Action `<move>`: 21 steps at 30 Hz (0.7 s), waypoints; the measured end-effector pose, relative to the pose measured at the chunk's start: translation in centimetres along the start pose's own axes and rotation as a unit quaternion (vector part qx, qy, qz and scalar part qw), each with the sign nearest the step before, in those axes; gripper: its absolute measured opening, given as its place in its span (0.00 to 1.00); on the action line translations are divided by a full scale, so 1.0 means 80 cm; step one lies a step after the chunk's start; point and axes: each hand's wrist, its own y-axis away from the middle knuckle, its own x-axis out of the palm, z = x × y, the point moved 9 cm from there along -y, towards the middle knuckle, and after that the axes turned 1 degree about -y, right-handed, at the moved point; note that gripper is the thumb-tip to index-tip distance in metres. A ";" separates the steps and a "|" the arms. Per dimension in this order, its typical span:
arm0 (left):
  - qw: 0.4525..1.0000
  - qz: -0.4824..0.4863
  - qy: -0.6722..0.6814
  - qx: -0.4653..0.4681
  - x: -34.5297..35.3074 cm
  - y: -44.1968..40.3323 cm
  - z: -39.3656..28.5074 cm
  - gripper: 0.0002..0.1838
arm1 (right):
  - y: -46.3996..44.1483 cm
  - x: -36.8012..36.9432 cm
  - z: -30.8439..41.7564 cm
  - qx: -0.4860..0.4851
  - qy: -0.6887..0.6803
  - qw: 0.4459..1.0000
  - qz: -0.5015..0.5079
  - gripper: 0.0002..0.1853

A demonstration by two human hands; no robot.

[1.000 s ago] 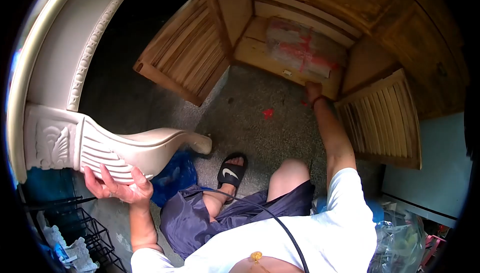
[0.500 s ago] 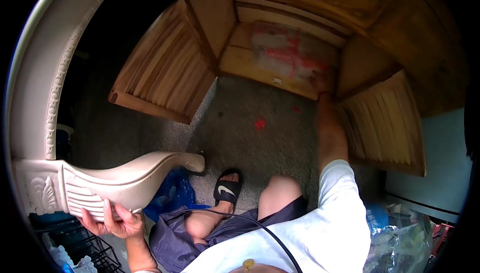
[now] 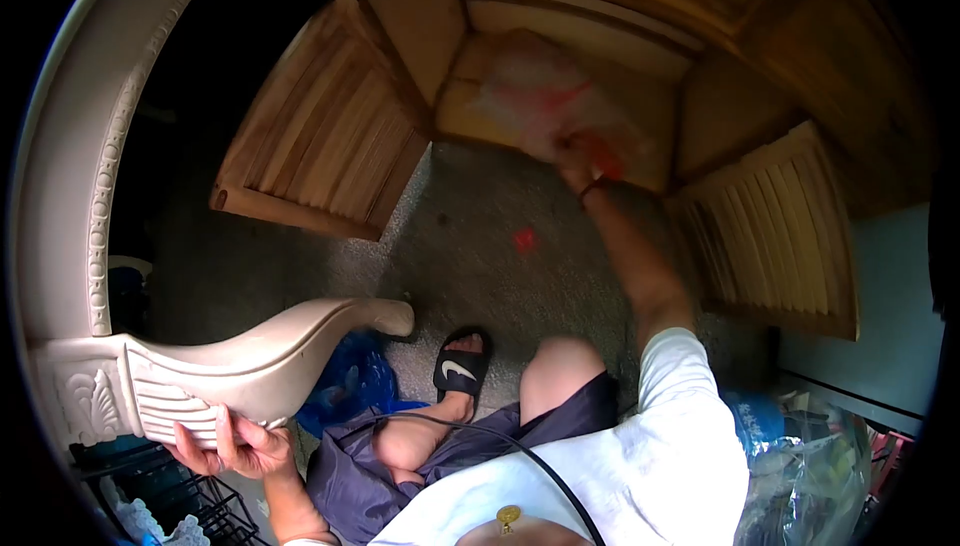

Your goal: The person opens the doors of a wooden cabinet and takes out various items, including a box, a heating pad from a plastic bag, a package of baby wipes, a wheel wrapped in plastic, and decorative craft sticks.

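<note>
My left hand [image 3: 232, 446] is closed around the lower edge of a cream carved furniture leg [image 3: 250, 361], its fingers against the ribbed part. The leg curves to the right and joins a pale frame with beaded trim [image 3: 118, 176]. My right hand [image 3: 578, 161] reaches into the front of an open wooden cabinet [image 3: 450, 126]. Its blurred fingers are closed on a translucent plastic sheet with red marks [image 3: 545, 96], which lies bunched on the cabinet floor. A bright red patch shows beside the fingers.
Slatted doors stand open on the cabinet's left [image 3: 315, 131] and right [image 3: 775, 231]. A red scrap [image 3: 525, 240] lies on the grey floor. Near my sandalled foot [image 3: 462, 366] is a blue plastic bag [image 3: 350, 386]. A clear bag [image 3: 810, 466] stands at right, a black wire rack [image 3: 205, 501] at left.
My right hand has moved left and come into view at the cabinet's front. The plastic sheet has shifted left and crumpled. My left hand keeps its place on the leg.
</note>
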 end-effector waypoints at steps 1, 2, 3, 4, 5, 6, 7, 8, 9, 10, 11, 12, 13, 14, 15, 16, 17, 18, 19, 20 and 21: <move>1.000 -0.005 -0.014 0.000 -0.002 -0.001 0.000 0.11 | 0.014 0.016 0.007 -0.011 -0.005 1.000 0.006 0.19; 0.999 -0.010 -0.030 0.001 -0.003 0.000 -0.002 0.11 | 0.031 0.028 0.025 -0.021 -0.010 1.000 0.013 0.20; 1.000 -0.017 -0.016 -0.011 -0.003 0.005 0.004 0.10 | 0.050 0.042 0.029 0.022 -0.004 0.998 0.060 0.20; 1.000 -0.014 -0.016 -0.008 -0.003 0.003 0.003 0.10 | 0.073 0.054 0.031 0.067 0.002 0.992 0.108 0.21; 1.000 -0.021 -0.014 -0.007 -0.003 0.001 -0.001 0.10 | 0.090 0.060 0.028 0.071 0.001 0.991 0.110 0.21; 1.000 -0.027 -0.011 -0.007 -0.003 -0.002 -0.004 0.10 | 0.105 0.064 0.035 0.030 -0.002 0.994 0.109 0.21; 1.000 -0.030 -0.004 0.001 -0.003 -0.003 -0.005 0.10 | 0.120 0.064 0.043 -0.010 -0.005 0.994 0.107 0.21; 0.999 -0.039 0.017 -0.009 -0.002 -0.007 -0.008 0.10 | 0.134 0.060 0.038 -0.002 -0.005 0.994 0.109 0.21; 0.998 -0.049 0.028 -0.010 -0.001 -0.008 -0.009 0.10 | 0.147 0.063 0.034 0.001 0.009 0.988 0.156 0.20; 0.998 -0.057 0.039 -0.011 -0.001 -0.008 -0.010 0.10 | 0.162 0.067 0.029 0.003 0.022 0.979 0.202 0.19; 0.998 -0.051 0.042 -0.010 0.003 -0.008 -0.010 0.10 | 0.175 0.060 0.018 0.011 0.022 0.979 0.203 0.19; 0.997 -0.065 0.038 -0.001 0.001 -0.008 -0.012 0.10 | 0.194 0.060 0.018 -0.056 0.076 0.963 0.253 0.18; 0.996 -0.079 0.036 0.008 -0.002 -0.008 -0.013 0.10 | 0.218 0.059 0.015 -0.121 0.129 0.937 0.301 0.18; 0.997 -0.071 0.041 0.009 -0.001 -0.007 -0.012 0.10 | 0.234 0.052 -0.009 -0.112 0.129 0.938 0.302 0.18; 0.996 -0.077 0.030 0.012 -0.003 -0.005 -0.011 0.10 | 0.258 0.057 -0.034 -0.132 0.155 0.912 0.356 0.16; 0.996 -0.083 0.018 0.015 -0.004 -0.004 -0.011 0.10 | 0.281 0.057 -0.044 -0.152 0.181 0.882 0.408 0.14; 0.995 -0.096 0.025 0.021 -0.004 -0.005 -0.011 0.11 | 0.290 0.046 -0.056 -0.144 0.181 0.882 0.411 0.14; 0.995 -0.089 0.030 0.020 -0.003 -0.005 -0.010 0.11 | 0.305 0.038 -0.086 -0.069 0.212 0.862 0.455 0.13; 0.995 -0.091 0.020 0.024 -0.004 -0.005 -0.011 0.11 | 0.323 0.026 -0.112 0.007 0.241 0.835 0.495 0.12; 0.995 -0.095 0.011 0.028 -0.005 -0.003 -0.011 0.11 | 0.336 0.016 -0.127 0.013 0.240 0.835 0.496 0.12; 0.995 -0.095 0.032 0.022 -0.004 -0.002 -0.009 0.12 | 0.340 0.004 -0.133 0.007 0.185 0.873 0.451 0.12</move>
